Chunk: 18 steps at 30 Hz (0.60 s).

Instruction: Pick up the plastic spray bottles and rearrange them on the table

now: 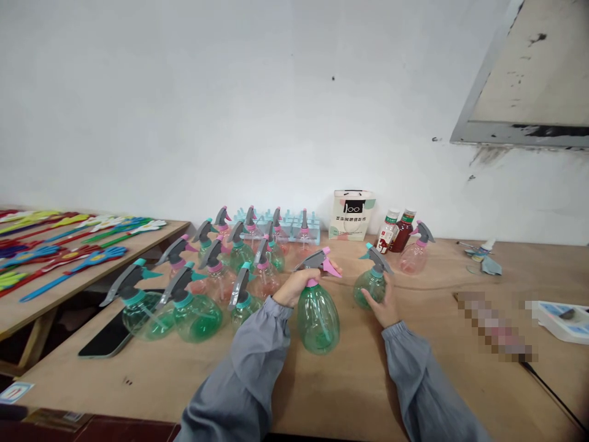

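My left hand (294, 287) is wrapped round the neck of a green spray bottle (318, 322) that has a grey and pink trigger head; the bottle is nearly upright, and some of my fingers are hidden behind it. Farther right, my right hand (385, 299) grips the body of a smaller-looking green spray bottle (368, 287) with a grey and teal head. A pink spray bottle (414, 255) stands behind it to the right. To the left are several more spray bottles (197, 319), green and pink, grouped in rows.
Against the wall stand a paper bag (352, 216), two sauce bottles (403, 232) and a light blue rack (288, 228). A black phone (108, 334) lies at left. On the right are a grey cloth (491, 266) and a white tray (564, 322). Colourful hand-shaped sticks (78, 264) cover the left table.
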Available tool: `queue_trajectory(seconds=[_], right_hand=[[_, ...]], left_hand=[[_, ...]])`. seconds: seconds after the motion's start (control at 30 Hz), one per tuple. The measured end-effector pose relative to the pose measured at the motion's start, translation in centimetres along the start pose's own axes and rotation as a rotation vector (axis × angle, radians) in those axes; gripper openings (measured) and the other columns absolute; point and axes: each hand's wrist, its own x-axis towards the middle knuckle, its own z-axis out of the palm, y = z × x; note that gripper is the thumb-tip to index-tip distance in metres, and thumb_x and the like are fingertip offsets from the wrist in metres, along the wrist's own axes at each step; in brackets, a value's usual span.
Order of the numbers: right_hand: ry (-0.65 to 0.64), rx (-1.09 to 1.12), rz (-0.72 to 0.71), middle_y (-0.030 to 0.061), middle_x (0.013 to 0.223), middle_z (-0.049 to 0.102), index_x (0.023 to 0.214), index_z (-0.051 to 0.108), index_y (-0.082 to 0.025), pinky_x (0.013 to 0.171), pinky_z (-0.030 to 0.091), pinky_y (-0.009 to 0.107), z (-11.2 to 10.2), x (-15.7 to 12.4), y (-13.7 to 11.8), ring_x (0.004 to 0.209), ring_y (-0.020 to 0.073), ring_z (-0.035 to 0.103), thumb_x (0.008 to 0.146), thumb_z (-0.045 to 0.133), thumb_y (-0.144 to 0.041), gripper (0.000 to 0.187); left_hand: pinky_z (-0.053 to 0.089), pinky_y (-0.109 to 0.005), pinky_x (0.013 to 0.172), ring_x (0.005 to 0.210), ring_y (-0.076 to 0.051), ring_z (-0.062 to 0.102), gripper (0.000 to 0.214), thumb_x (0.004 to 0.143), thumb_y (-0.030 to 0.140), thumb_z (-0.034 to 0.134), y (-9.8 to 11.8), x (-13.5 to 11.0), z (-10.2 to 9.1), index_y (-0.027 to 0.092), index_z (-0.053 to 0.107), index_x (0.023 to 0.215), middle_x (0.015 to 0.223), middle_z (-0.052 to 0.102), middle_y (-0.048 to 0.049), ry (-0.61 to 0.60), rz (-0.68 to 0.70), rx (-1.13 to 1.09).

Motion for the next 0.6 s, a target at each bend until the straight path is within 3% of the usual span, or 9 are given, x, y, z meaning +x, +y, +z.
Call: queue_trajectory(seconds=[0.1,0.3,0.4,0.5,0.6], right_hand=[[0.005,0.001,-0.005,0.0193,0.132,0.059,0.137,0.046,-0.016,0.112,0.042,0.056,-0.1,0.0,-0.1,0.128,0.0337,0.055,0.076,0.064,-0.075,0.087],[0.001,0.006,0.002,0.02,0.133,0.058,0.137,0.045,-0.015,0.112,0.041,0.056,-0.1,0.1,-0.1,0.13,0.0343,0.053,0.076,0.064,-0.075,0.088],[-0.001,0.008,-0.011,0.0186,0.134,0.057,0.138,0.044,-0.017,0.112,0.042,0.055,-0.1,0.1,-0.1,0.13,0.0328,0.053,0.077,0.064,-0.074,0.086],[0.0,0.009,-0.001,0.0191,0.134,0.057,0.139,0.044,-0.017,0.111,0.042,0.056,0.0,0.1,0.0,0.129,0.0335,0.054,0.076,0.064,-0.075,0.088],[0.0,0.003,0.008,0.0195,0.132,0.059,0.138,0.045,-0.016,0.11,0.043,0.056,-0.1,0.1,0.0,0.127,0.0341,0.056,0.075,0.064,-0.076,0.089]], left_hand=[[0.049,-0.029,0.061,0.068,-0.021,0.065,0.017,0.045,0.021,0.054,-0.2,0.1,-0.1,0.017,0.064,0.059,0.063,0.066,-0.0049,-0.028,0.002,-0.015],[0.042,-0.027,0.055,0.055,-0.015,0.053,0.007,0.048,0.02,0.054,-0.7,0.5,-0.7,0.019,0.058,0.054,0.051,0.053,-0.0002,0.1,-0.001,0.065],[0.042,-0.026,0.061,0.06,-0.015,0.051,0.007,0.055,0.019,0.057,-1.0,0.8,-0.9,0.02,0.061,0.061,0.057,0.055,0.0013,0.213,0.148,0.257],[0.042,-0.027,0.069,0.066,-0.015,0.052,0.012,0.061,0.022,0.06,-2.0,1.3,-1.5,0.021,0.065,0.072,0.069,0.061,0.0014,0.399,0.35,0.465],[0.041,-0.027,0.074,0.067,-0.015,0.053,0.014,0.065,0.025,0.064,-3.3,1.8,-2.9,0.021,0.064,0.078,0.071,0.06,0.0022,0.554,0.45,0.558]])
